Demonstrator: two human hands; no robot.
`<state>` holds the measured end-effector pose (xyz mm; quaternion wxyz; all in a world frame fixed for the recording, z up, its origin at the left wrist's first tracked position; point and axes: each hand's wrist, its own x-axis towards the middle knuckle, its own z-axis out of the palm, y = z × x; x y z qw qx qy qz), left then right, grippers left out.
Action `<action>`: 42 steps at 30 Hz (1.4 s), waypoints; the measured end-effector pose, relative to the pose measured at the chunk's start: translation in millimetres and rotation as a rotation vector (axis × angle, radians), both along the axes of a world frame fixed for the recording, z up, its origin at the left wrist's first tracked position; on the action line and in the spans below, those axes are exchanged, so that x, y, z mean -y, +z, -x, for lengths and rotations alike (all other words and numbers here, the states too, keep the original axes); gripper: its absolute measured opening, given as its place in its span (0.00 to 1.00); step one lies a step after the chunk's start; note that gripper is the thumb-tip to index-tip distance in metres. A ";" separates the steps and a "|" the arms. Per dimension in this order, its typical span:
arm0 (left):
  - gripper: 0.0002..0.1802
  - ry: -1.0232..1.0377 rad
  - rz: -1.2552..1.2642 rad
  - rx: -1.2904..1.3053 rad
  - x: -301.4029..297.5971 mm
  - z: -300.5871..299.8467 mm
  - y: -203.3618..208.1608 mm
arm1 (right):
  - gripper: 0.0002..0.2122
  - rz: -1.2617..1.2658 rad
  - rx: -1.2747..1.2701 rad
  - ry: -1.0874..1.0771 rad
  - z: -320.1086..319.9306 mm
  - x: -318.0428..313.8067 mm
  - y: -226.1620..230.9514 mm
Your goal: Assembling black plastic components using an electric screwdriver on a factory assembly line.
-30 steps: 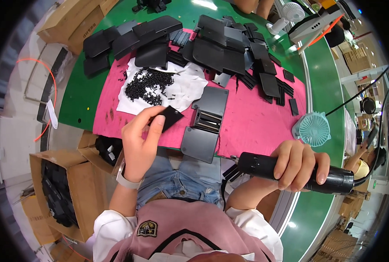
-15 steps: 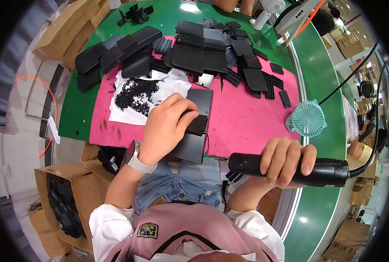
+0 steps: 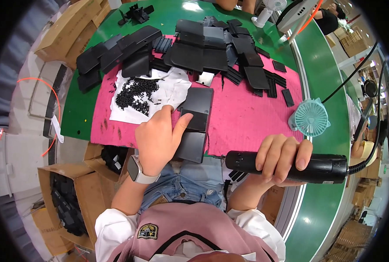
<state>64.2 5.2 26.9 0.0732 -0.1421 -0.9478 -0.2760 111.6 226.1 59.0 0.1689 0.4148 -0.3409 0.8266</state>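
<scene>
My right hand point(image 3: 283, 158) is wrapped round a black electric screwdriver point(image 3: 321, 168), held level above the table's near edge with its tip to the left. My left hand point(image 3: 158, 136), with a watch point(image 3: 135, 169) at its wrist, is open, thumb held away from the fingers. Its fingertips are by the near right edge of a white cloth point(image 3: 171, 83), and the other fingers are partly hidden. On that cloth lies a heap of small black screws point(image 3: 137, 94). Just right of the left hand, a hinged-looking black plastic panel point(image 3: 198, 102) lies lengthwise at the mat's near edge.
Stacked black plastic panels point(image 3: 188, 56) cover the far part of the pink mat point(image 3: 247, 120). A small teal fan point(image 3: 310, 117) stands at the right of the green table point(image 3: 72, 118). Open cardboard boxes point(image 3: 89, 196) with black parts sit below, left. Another person's arms point(image 3: 234, 5) show beyond.
My left hand has left the black panel and moved left toward the screws, its thumb now spread. My right hand still holds the screwdriver, shifted slightly left.
</scene>
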 end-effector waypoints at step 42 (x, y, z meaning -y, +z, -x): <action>0.27 -0.257 -0.067 -0.072 -49.3 -25.4 -2.8 | 0.35 0.659 0.760 -0.400 98.1 25.3 -25.1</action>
